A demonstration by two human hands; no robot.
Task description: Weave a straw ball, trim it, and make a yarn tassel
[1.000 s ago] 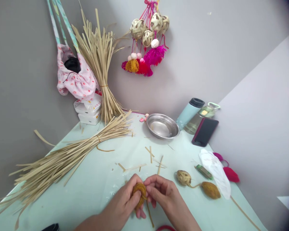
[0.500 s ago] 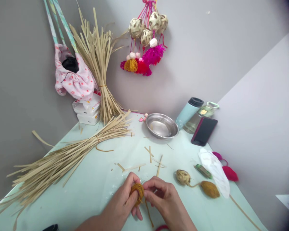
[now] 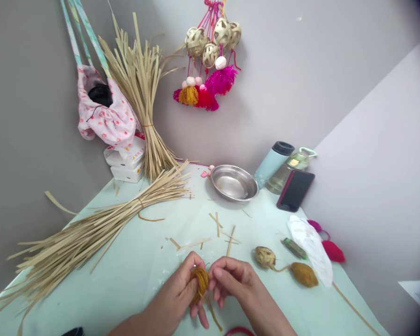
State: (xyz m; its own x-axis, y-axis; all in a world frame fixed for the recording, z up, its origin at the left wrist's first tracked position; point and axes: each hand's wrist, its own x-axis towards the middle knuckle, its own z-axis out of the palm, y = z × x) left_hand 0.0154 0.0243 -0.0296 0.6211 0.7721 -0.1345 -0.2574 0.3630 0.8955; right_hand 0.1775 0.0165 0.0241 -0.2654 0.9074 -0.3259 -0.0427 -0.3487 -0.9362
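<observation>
My left hand (image 3: 177, 294) is closed round a small coil of mustard-yellow yarn (image 3: 200, 281), held just above the pale green table (image 3: 126, 275). My right hand (image 3: 236, 284) pinches the same coil from the right side. A loose yarn tail (image 3: 213, 315) hangs below the coil between both hands. Right of my hands lies a small woven bamboo ball (image 3: 265, 257) joined by a cord to a mustard tassel (image 3: 304, 274).
A long bundle of bamboo strips (image 3: 91, 228) lies across the left of the table; another bundle (image 3: 143, 93) leans on the wall. Short strip offcuts (image 3: 219, 231), a steel bowl (image 3: 234, 183), a flask (image 3: 275, 163), a phone (image 3: 296, 190) and hanging woven balls (image 3: 212, 42) are behind.
Both hands stay on the yarn coil with small finger shifts. The right hand's fingers have closed further against it, and the coil looks more squeezed. The view has drifted slightly.
</observation>
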